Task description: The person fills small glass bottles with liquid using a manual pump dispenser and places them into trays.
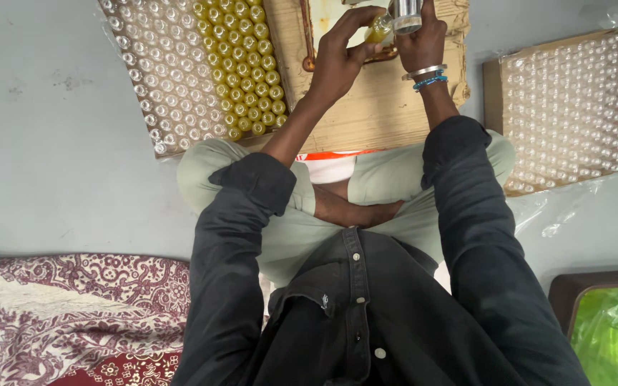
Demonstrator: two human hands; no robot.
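Observation:
My left hand (337,53) pinches a small glass bottle of yellow liquid (380,28) at the top of the view. My right hand (422,39), with bangles on the wrist, grips a shiny metal cylinder (407,16) held right against the bottle's mouth. Both hands hover over a brown cardboard sheet (373,107). To the left lies a tray of small bottles (180,71): its right columns hold yellow-filled bottles (244,64), its left columns clear empty ones (159,64).
A second cardboard tray of clear empty bottles (566,107) lies at the right on plastic film. I sit cross-legged on a grey floor (59,143). A patterned maroon cloth (59,314) lies lower left; a green plastic bag in a brown-framed box (613,332) lower right.

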